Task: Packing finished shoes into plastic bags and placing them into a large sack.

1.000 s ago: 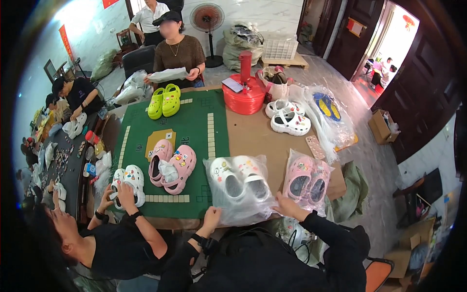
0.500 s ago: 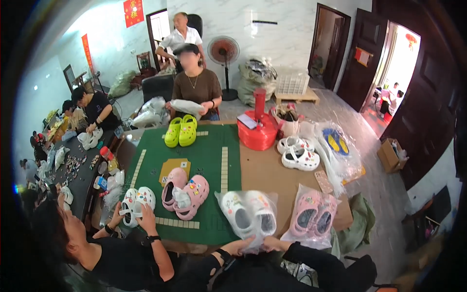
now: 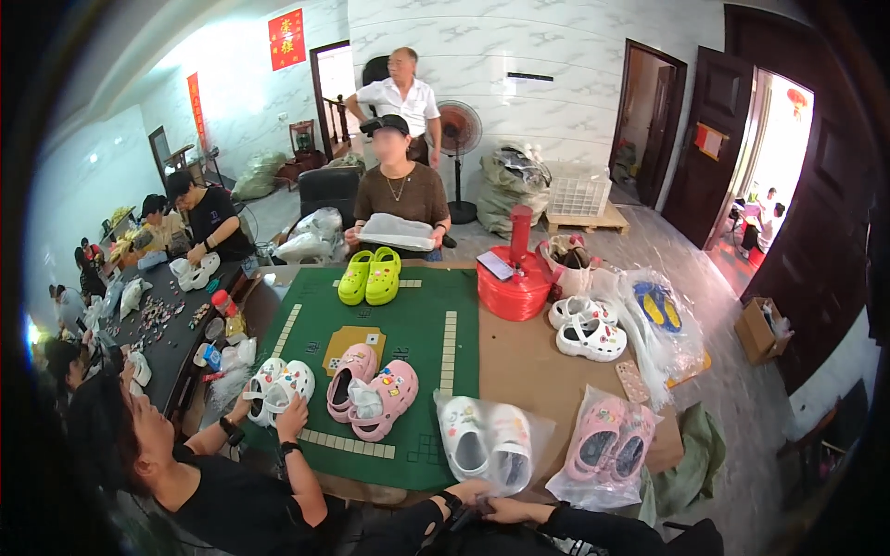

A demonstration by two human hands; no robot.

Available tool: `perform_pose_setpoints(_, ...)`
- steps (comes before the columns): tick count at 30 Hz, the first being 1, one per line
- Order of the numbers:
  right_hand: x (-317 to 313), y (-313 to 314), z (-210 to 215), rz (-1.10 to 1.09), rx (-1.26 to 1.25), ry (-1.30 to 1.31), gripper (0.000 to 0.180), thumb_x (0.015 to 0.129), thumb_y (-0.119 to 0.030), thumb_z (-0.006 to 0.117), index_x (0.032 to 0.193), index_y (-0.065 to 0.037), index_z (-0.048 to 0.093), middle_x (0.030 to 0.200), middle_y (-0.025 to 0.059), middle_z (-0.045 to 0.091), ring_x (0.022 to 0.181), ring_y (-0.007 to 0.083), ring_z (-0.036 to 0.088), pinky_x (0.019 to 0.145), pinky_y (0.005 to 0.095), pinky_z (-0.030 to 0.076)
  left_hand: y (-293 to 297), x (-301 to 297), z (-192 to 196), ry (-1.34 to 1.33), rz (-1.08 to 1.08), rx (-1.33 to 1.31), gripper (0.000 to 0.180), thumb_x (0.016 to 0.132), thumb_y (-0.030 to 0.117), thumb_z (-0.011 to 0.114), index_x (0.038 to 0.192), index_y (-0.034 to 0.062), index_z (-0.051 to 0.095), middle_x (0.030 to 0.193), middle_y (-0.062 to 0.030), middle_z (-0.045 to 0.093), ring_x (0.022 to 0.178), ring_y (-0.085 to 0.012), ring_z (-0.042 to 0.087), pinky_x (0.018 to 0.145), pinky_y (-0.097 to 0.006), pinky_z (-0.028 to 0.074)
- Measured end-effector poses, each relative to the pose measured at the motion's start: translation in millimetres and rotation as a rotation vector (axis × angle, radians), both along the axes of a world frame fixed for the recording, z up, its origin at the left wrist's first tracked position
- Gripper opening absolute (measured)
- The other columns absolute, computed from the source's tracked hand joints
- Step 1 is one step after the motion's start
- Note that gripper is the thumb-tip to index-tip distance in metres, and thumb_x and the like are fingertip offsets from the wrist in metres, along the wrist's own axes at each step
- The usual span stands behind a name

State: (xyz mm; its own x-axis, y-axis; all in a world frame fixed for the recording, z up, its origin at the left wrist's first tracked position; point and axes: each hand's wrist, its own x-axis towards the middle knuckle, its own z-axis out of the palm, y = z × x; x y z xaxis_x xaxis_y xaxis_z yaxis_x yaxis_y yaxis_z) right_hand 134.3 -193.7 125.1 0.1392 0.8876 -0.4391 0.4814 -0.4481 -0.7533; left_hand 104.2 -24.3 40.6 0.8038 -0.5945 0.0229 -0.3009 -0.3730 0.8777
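A pair of white clogs (image 3: 465, 443) with colourful charms lies inside a clear plastic bag (image 3: 536, 435) at the table's near edge. At the bag's near end my left hand (image 3: 469, 490) is closed on the plastic. Just to its right, my right hand (image 3: 513, 510) has its fingers drawn together; what they hold, if anything, is too small to make out. A second bag holding pink clogs (image 3: 608, 437) rests to the right. Loose pink clogs (image 3: 389, 400) with charms sit on the green mat to the left.
At my left a co-worker handles white clogs (image 3: 280, 389). Across the table stands another person holding a white package (image 3: 397, 233), near lime-green clogs (image 3: 382, 281). A red plastic roll (image 3: 513, 295), white clogs (image 3: 593, 339) and a phone (image 3: 633, 381) occupy the right side.
The whole view has shifted, so the table appears lower and further right. My hands have moved slightly apart at the bag's end. The person opposite now holds the package flat in both hands.
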Motion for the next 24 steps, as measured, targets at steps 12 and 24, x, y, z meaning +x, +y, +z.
perform_pose_setpoints(12,61,-14,-5,-0.831,-0.366,1.246,0.076,0.079,-0.065,0.031,0.111,0.004,0.042,0.103,0.0192,0.052,0.099,0.0331,0.051,0.089,0.0504,0.037,-29,36,-56,0.195,0.818,-0.072,0.027,0.075,0.016,0.049,0.095,-0.0002,0.058,0.086,-0.0172,0.062,0.075,-0.0284,0.061,0.061,-0.038,0.046)
perform_pose_setpoints(24,69,50,-67,-0.635,-0.514,1.297,0.058,0.081,-0.050,0.048,0.114,-0.002,0.044,0.115,0.0182,0.048,0.105,0.0352,0.046,0.085,0.0544,0.038,-48,-14,43,-0.223,0.671,0.531,0.015,0.068,0.015,0.057,0.068,0.0000,0.059,0.068,-0.0139,0.060,0.064,-0.0317,0.059,0.056,-0.040,0.047)
